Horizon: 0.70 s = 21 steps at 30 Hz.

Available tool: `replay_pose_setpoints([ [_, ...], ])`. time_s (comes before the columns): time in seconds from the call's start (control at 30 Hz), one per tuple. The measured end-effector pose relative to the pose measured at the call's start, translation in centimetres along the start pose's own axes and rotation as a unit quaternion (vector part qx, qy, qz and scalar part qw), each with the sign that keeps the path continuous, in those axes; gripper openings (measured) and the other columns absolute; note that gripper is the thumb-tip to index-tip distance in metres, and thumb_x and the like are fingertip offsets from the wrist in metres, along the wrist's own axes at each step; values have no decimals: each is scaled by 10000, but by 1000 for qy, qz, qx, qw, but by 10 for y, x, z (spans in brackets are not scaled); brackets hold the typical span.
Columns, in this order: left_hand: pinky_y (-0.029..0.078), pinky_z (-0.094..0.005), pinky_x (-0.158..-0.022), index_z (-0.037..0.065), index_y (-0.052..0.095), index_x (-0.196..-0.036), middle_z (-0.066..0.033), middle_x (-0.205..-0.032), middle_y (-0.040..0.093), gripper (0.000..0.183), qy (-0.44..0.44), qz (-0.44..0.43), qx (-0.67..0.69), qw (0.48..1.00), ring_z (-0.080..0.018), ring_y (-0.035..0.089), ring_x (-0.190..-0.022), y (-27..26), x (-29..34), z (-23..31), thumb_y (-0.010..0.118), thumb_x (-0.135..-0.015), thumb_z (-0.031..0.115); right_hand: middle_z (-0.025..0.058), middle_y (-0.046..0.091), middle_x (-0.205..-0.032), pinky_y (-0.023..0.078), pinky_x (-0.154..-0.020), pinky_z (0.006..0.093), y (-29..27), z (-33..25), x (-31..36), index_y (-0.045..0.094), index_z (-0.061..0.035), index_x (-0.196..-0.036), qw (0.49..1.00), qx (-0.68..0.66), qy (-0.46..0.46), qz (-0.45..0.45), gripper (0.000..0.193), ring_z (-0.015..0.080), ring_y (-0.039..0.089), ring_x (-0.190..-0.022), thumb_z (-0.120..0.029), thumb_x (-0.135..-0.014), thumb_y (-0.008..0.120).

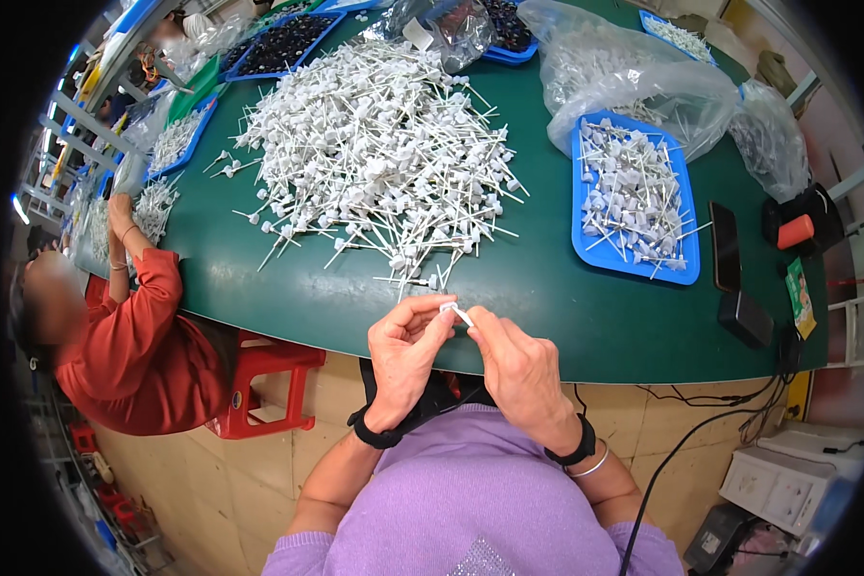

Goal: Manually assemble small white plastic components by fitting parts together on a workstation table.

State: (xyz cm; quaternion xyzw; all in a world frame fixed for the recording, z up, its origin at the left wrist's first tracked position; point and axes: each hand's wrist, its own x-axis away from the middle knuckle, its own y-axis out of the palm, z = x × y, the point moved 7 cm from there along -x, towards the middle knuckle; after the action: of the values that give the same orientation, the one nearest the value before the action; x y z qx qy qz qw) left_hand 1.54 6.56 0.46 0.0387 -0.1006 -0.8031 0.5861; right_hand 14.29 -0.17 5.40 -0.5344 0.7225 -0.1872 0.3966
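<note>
Evidently, close fingertip control matters here: the left hand (405,350) pinches a small white plastic piece with a blocky head (448,306) between thumb and forefinger, while the right hand (516,370) pinches a thin white stem (465,318) at its side. Whether head and stem are already joined, the fingers hide too much to tell. Both hands meet just over the near edge of the smooth dark-green bench (586,331), in front of the chest, probably because that spot lets the forearms stay low and the eyes look straight down.

Just beyond the fingertips lies the nearest edge of a broad loose heap of white stemmed plastic pieces (374,154), likely left central so that single pieces come easily to either hand. To the right, a shallow blue plastic tray (677,276) contains more such pieces; its raised rim presumably holds them apart from the heap. Behind it, a large clear plastic bag (686,101) slumps, its soft film probably unable to stand upright unaided.
</note>
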Motion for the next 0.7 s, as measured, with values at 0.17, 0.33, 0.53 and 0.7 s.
replay_pose_setpoints([
  [0.17, 562, -243, -756, -38, 671, -1112, -93, -1015, 718, 179, 13, -1, -28, 1000, -121, 692, -902, -1, 0, 2, 646, -937, -11, 123, 566, -690, 482, -470, 426, 2, -1, 0, 565, -77, -1064, 1000, 14, 1, 1, 121, 346, 621, -564, -109, -954, 605],
  [0.33, 558, -249, -760, -39, 671, -1126, -102, -1011, 720, 190, 62, 1, -114, 992, -120, 687, -900, -4, 3, 6, 643, -940, -8, 128, 589, -698, 481, -474, 436, 1, 2, -6, 566, -77, -1062, 999, -45, -2, -27, 115, 348, 629, -578, -131, -965, 598],
  [0.53, 565, -255, -751, -46, 664, -1136, -108, -1004, 721, 198, -44, -10, 34, 998, -129, 694, -887, -5, -3, -5, 636, -956, 31, 125, 599, -691, 477, -463, 440, -10, -3, -10, 568, -76, -1055, 998, 19, 10, -57, 118, 346, 629, -554, -149, -969, 599],
  [0.7, 569, -253, -745, -49, 660, -1143, -107, -1018, 720, 205, -42, -16, 42, 998, -133, 696, -904, -7, -6, -7, 636, -957, 35, 116, 590, -683, 483, -455, 430, -4, -9, -13, 578, -79, -1050, 997, 45, -5, -59, 117, 340, 627, -537, -148, -960, 608],
])
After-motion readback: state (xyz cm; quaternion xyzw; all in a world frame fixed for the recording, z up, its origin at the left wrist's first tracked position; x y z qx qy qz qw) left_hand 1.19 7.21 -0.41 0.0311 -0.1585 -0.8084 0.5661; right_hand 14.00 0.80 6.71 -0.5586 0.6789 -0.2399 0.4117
